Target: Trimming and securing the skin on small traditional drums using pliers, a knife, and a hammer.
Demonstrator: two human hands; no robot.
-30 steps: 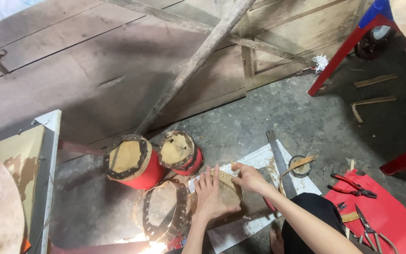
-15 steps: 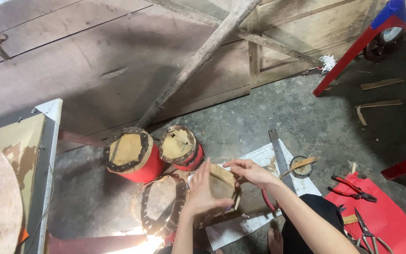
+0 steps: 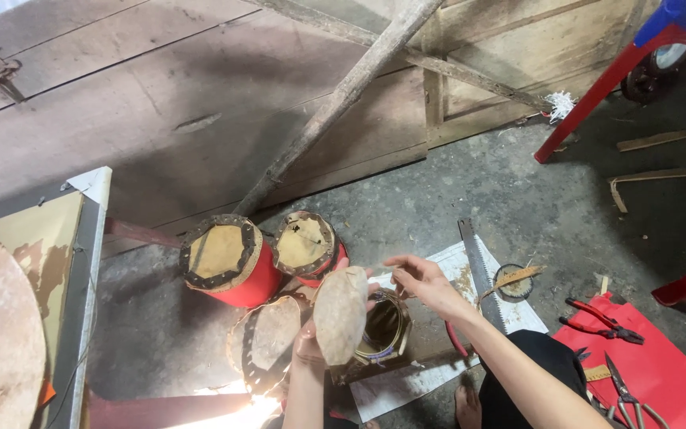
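Grey concrete floor (image 3: 518, 199) lies below wooden boards. On it stand two red drums (image 3: 228, 262), close together. The left hand (image 3: 311, 343) grips a round piece of skin (image 3: 341, 314), held up over an open drum (image 3: 381, 330). The right hand (image 3: 422, 280) is half open, fingers loose, holding nothing, just beside the skin. A saw (image 3: 479, 274) lies near.

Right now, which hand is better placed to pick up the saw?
Probably the right hand. It is empty, open, and beside the saw. The left hand holds up the round skin piece over the open drum.
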